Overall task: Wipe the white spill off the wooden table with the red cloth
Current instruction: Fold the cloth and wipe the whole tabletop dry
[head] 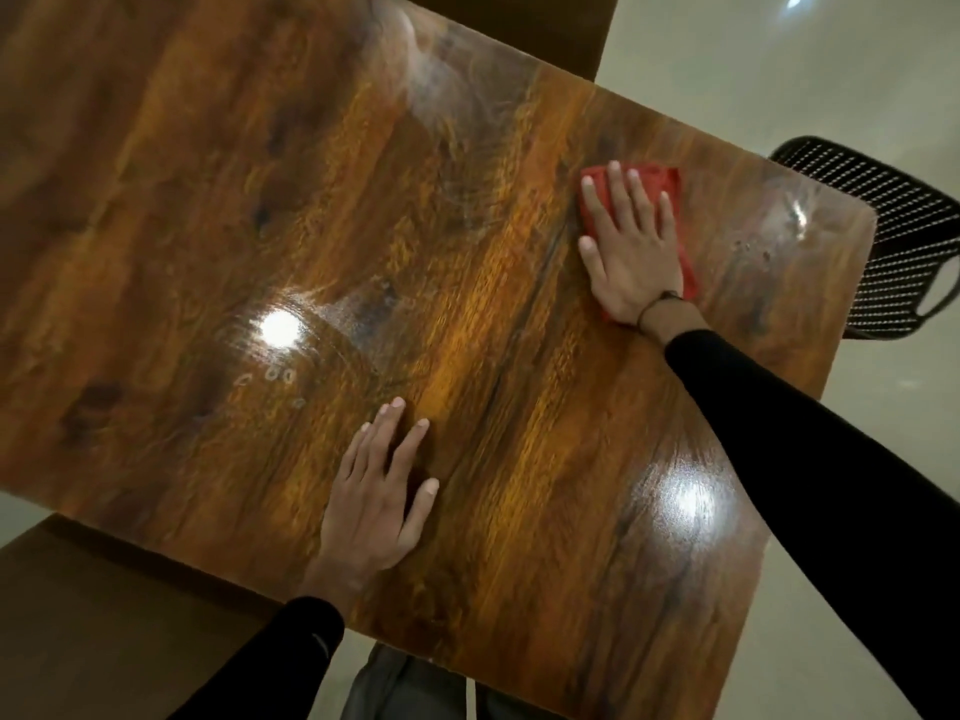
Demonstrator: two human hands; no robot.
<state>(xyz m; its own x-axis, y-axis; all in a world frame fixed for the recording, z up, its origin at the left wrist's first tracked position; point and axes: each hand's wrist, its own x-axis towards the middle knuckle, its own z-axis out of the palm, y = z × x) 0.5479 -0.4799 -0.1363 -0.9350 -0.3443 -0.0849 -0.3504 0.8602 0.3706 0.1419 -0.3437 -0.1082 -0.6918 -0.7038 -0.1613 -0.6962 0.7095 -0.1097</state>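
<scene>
Wiping under way | right hand [631, 246] flat, pressing cloth [660, 184] on counter [493, 511] | left hand [376, 496] flat, bracing | next: sweep toward whitish smear [447, 80].

A glossy wooden table [218, 163] bears a flattened red cloth [655, 178].

Right hand [631, 246] flat on cloth [670, 184]; left hand [374, 496] on table [208, 200].
</scene>
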